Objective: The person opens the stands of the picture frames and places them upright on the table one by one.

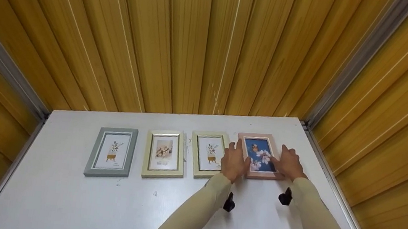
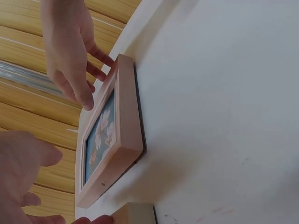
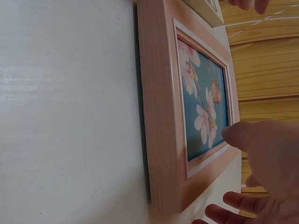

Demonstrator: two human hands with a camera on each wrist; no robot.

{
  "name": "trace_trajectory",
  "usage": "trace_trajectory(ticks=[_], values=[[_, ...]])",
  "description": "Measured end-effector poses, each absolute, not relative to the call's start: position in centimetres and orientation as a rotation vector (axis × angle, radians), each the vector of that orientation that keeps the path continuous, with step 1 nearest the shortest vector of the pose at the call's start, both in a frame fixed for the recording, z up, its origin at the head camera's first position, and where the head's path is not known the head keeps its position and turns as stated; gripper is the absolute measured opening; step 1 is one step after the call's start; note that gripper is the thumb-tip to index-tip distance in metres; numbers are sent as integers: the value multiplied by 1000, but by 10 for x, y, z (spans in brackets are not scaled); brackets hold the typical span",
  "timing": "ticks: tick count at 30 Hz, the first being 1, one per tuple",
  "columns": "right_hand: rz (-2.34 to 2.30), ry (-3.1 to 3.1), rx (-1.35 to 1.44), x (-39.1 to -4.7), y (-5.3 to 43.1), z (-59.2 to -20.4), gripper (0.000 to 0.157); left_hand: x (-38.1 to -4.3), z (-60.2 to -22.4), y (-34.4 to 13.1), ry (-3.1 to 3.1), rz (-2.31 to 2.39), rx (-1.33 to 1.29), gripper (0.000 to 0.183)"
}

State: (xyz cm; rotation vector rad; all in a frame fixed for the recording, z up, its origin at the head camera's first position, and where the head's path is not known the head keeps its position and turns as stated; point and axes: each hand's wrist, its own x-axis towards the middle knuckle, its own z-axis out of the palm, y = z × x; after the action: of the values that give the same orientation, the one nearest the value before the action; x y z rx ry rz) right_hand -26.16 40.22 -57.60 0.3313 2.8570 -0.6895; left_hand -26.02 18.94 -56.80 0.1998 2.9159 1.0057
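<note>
A pink picture frame (image 1: 259,153) with a blue picture of pale blossoms lies against the white board, the rightmost in a row. My left hand (image 1: 235,163) is at its left side, fingers spread and slightly bent, between it and a cream frame with a plant picture (image 1: 209,153). On the other side, my right hand (image 1: 290,163) has its thumb over or near the frame's edge and its fingers loosely spread. The right wrist view shows the thumb (image 3: 238,135) close to the pink frame (image 3: 161,116); contact is unclear. Neither hand curls around it.
Farther left are another cream frame with a flower picture (image 1: 164,154) and a grey-green frame (image 1: 111,152). They lie on the white board (image 1: 64,198). Yellow wood-look panels (image 1: 189,43) and metal rails (image 1: 360,59) border it.
</note>
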Motion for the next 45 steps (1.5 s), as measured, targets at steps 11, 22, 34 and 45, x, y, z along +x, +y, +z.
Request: trace_trajectory(ticks=[11, 22, 34, 45], values=[[-606, 2882, 301, -269, 390, -578, 78, -261, -569, 193, 2798, 1088, 86, 68], [-620, 2868, 256, -271, 387, -586, 70, -263, -579, 192, 2692, 1205, -24, 50], [-668, 2897, 238, -266, 387, -589, 47, -263, -581, 198, 2663, 1255, -46, 19], [-673, 2949, 293, -260, 396, -587, 32, -260, -586, 215, 2759, 1177, -22, 15]])
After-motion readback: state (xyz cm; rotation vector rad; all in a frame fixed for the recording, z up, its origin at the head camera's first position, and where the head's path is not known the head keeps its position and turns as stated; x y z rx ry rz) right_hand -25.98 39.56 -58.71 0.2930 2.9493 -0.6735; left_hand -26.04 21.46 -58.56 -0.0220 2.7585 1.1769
